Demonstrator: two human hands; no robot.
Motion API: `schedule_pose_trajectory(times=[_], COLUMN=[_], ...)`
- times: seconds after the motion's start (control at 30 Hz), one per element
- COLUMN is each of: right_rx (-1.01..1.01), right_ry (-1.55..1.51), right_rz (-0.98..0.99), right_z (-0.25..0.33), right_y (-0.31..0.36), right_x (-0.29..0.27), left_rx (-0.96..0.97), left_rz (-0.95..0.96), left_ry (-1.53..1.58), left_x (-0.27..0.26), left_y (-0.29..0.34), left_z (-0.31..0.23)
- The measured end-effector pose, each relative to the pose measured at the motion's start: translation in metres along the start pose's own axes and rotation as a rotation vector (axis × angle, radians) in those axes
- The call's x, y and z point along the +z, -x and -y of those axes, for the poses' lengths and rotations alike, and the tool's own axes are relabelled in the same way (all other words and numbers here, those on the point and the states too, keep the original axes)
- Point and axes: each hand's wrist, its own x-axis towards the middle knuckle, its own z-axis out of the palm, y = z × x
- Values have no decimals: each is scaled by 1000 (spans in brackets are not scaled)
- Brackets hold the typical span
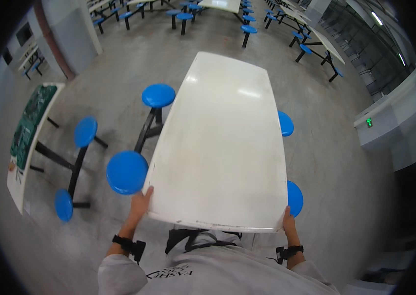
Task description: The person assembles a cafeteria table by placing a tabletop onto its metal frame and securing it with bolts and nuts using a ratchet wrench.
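Left hand (140,203) and right hand (288,220), equally close, grip the white tabletop (222,142) at its near corners; it stretches lengthwise ahead

Hidden underside of white tabletop (222,147)

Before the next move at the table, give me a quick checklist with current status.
1. Left hand at the near left corner of the white tabletop: ok, thumb on top.
2. Right hand at the near right corner: ok, on the side edge.
3. Finger grip underneath: cannot tell, the tabletop hides it.
4. Gap between left hand and near-left blue round seat: cannot tell; they show side by side, depth unclear.
5. Tabletop's near edge unmarked: not ok, dark marks along it.
6. Black wrist straps on both wrists: ok.
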Motion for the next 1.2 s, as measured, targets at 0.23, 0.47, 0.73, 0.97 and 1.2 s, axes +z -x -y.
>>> schedule_pose_trajectory(times=[0.23,0.47,0.73,0.97,1.2], right_rx=[-17,113,-76,-991,-1425], right_ry=[-288,-391,-238,425,575], right_rz=[162,236,184,-63,-29], right_z=[88,170,203,323,398], right_y=[35,26,17,67,79], right_x=[-91,-163,-191,-153,-93], left_rx=[-327,-498,-358,-329,-224], left_rz=[330,480,569,476,447], left_ry=[-144,506,542,477,278], left_x=[-68,-91,-95,-94,-76], left_y=[-47,-72,-85,-111,-178], left_z=[-138,-239,-258,-301,-343])
